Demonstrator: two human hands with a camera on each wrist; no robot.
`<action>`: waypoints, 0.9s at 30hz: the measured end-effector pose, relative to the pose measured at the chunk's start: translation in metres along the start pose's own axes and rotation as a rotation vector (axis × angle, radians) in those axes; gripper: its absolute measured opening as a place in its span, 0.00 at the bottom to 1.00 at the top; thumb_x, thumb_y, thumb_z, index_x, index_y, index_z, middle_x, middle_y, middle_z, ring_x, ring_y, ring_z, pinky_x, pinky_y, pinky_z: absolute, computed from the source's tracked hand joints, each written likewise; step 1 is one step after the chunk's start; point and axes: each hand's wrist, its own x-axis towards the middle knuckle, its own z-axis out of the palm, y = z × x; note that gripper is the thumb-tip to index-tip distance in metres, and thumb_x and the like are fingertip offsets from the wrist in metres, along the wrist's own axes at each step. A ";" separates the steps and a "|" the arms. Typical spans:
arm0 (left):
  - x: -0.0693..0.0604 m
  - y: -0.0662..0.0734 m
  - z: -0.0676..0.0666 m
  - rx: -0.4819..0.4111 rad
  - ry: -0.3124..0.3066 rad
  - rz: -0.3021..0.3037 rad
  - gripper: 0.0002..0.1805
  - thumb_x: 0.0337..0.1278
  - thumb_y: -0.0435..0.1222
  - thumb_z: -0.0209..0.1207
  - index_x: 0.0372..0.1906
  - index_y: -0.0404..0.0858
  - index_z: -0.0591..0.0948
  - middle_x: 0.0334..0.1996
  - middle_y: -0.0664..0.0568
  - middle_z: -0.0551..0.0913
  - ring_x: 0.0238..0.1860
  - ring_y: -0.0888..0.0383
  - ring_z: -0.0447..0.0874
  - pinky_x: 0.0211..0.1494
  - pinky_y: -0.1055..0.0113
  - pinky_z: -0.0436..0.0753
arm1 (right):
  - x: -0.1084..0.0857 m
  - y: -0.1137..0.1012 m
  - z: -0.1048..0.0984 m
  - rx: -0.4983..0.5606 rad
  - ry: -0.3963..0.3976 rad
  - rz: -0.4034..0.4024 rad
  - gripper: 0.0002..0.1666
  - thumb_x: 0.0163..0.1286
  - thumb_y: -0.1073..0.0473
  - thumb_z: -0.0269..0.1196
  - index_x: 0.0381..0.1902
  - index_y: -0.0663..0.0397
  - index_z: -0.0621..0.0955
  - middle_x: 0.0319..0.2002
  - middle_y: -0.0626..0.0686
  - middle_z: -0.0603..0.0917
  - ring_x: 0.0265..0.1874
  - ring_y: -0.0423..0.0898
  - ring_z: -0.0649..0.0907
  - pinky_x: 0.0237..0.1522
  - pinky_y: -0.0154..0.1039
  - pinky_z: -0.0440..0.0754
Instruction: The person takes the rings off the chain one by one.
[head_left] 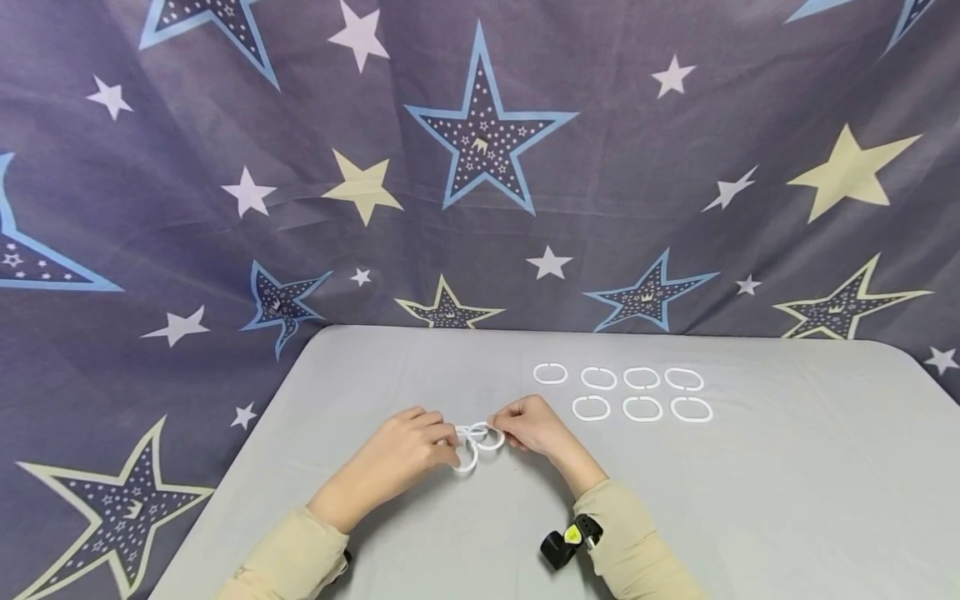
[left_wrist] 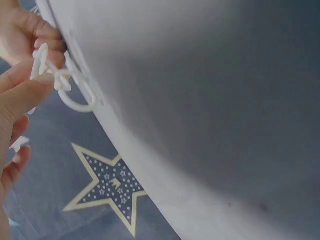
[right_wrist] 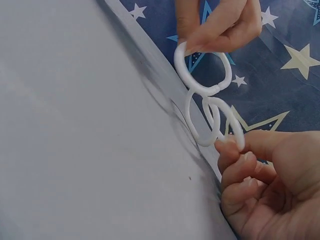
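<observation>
Three white plastic oval rings hang linked together between my two hands, above the grey table [head_left: 787, 492]. My left hand [head_left: 408, 446] pinches one end ring [right_wrist: 181, 67] between thumb and fingers. Thumb and fingertips of my right hand [head_left: 532, 425] pinch the ring at the other end [right_wrist: 236, 122]. Between these hangs a third ring [right_wrist: 188, 117], held by neither hand in the right wrist view. In the left wrist view the linked rings [left_wrist: 80, 108] overlap, and fingers partly cover them.
Several loose white oval rings [head_left: 642, 419] lie in two rows on the table, right of my hands and farther back. Behind the table hangs a dark star-patterned cloth [head_left: 585, 183]. A black wrist camera [head_left: 557, 550] sits below my right sleeve.
</observation>
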 end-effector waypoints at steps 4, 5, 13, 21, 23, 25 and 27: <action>-0.001 -0.007 -0.004 -0.041 0.017 -0.066 0.10 0.37 0.37 0.74 0.28 0.52 0.86 0.33 0.64 0.82 0.35 0.63 0.78 0.38 0.68 0.75 | 0.000 0.001 -0.001 -0.031 -0.026 -0.023 0.08 0.63 0.65 0.64 0.35 0.65 0.88 0.11 0.45 0.74 0.09 0.36 0.68 0.14 0.29 0.65; -0.001 -0.008 -0.005 -0.054 0.023 -0.085 0.11 0.37 0.36 0.75 0.28 0.52 0.86 0.33 0.63 0.82 0.35 0.63 0.78 0.38 0.68 0.75 | 0.000 0.002 -0.001 -0.039 -0.036 -0.032 0.08 0.64 0.65 0.64 0.35 0.65 0.88 0.11 0.46 0.74 0.09 0.36 0.68 0.14 0.29 0.66; 0.014 -0.026 -0.006 -0.137 0.044 -0.239 0.10 0.42 0.34 0.75 0.32 0.49 0.88 0.33 0.62 0.84 0.36 0.61 0.80 0.42 0.64 0.78 | -0.001 0.002 -0.003 -0.083 -0.090 -0.093 0.08 0.65 0.66 0.63 0.35 0.64 0.88 0.13 0.47 0.79 0.11 0.37 0.71 0.15 0.29 0.67; 0.045 -0.048 0.008 -0.156 -0.087 -0.387 0.09 0.50 0.39 0.72 0.39 0.51 0.89 0.36 0.63 0.86 0.38 0.61 0.83 0.45 0.62 0.79 | -0.001 0.001 -0.004 -0.134 -0.103 -0.110 0.07 0.63 0.66 0.63 0.32 0.60 0.88 0.15 0.47 0.82 0.12 0.37 0.74 0.16 0.30 0.69; 0.053 -0.054 0.014 -0.171 -0.116 -0.428 0.10 0.51 0.40 0.72 0.40 0.51 0.89 0.37 0.63 0.87 0.38 0.61 0.83 0.45 0.62 0.79 | -0.001 0.002 -0.004 -0.136 -0.108 -0.112 0.06 0.62 0.65 0.64 0.32 0.60 0.88 0.16 0.47 0.82 0.12 0.37 0.74 0.16 0.30 0.70; 0.061 -0.058 0.020 -0.190 -0.141 -0.472 0.10 0.51 0.40 0.72 0.41 0.51 0.88 0.36 0.63 0.87 0.37 0.61 0.83 0.43 0.63 0.80 | -0.001 0.002 -0.003 -0.133 -0.114 -0.116 0.06 0.62 0.65 0.64 0.32 0.60 0.88 0.16 0.48 0.82 0.12 0.37 0.75 0.16 0.30 0.71; 0.069 -0.062 0.026 -0.207 -0.166 -0.526 0.09 0.52 0.41 0.72 0.40 0.52 0.89 0.36 0.64 0.87 0.38 0.61 0.84 0.42 0.63 0.80 | -0.001 0.003 -0.003 -0.127 -0.122 -0.117 0.06 0.62 0.65 0.64 0.32 0.60 0.88 0.16 0.48 0.82 0.12 0.37 0.75 0.16 0.31 0.71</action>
